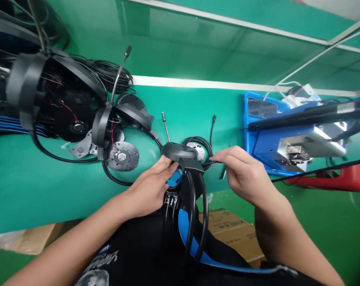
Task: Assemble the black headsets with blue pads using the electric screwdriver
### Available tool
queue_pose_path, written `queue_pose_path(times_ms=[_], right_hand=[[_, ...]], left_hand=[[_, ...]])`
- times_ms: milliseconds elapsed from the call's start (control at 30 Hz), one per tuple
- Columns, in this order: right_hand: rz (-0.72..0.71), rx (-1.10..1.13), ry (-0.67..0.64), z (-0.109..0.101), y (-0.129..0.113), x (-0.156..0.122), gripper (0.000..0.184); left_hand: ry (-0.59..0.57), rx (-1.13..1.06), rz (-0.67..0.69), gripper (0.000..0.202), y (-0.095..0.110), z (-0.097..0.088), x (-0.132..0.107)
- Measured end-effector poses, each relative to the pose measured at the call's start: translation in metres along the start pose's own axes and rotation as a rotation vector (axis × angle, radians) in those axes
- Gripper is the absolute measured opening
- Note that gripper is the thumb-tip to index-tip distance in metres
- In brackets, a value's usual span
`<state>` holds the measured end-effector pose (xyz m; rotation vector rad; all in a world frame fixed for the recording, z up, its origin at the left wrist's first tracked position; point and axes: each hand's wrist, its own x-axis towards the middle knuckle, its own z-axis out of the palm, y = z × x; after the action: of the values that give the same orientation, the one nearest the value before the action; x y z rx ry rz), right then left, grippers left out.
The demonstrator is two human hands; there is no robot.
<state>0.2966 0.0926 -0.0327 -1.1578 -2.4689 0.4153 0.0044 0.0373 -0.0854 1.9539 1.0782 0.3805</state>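
A black headset (180, 153) with blue trim lies across the table's front edge and my lap, its twin-tube headband toward me. My left hand (150, 184) is closed on its ear cups, thumb and fingers between them near a blue inner part (175, 177). Right of the cup, my right hand (242, 171) pinches a thin black cable (211, 161) beside the coiled cable (202, 141). A round speaker plate (198, 151) shows partly behind the cup. From the headset's far side a microphone boom (166, 126) points up and away.
More headsets (101, 125) stand at the left, with an open cup's speaker plate (123, 156) hanging on red wires. At the right are a blue tray (247, 131) with a metal-and-blue machine (305, 149) and a red object (341, 178). A cardboard box (227, 230) lies below.
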Motion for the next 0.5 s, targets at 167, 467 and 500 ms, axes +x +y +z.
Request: queue_pose_path(times_ms=[167,467,500], right_hand=[[0.052,0.131,-0.073,-0.008,-0.002,-0.007,0.043],[0.09,-0.155,-0.378,-0.005,-0.008,-0.007,0.025],[0.102,-0.194,-0.396,-0.002,-0.006,-0.008,0.025]], left_hand=[[-0.003,-0.009,0.019,0.065,0.002,-0.002,0.002],[-0.004,-0.008,0.014,0.061,0.002,0.001,0.001],[0.002,-0.01,0.02,0.063,0.002,0.0,0.001]])
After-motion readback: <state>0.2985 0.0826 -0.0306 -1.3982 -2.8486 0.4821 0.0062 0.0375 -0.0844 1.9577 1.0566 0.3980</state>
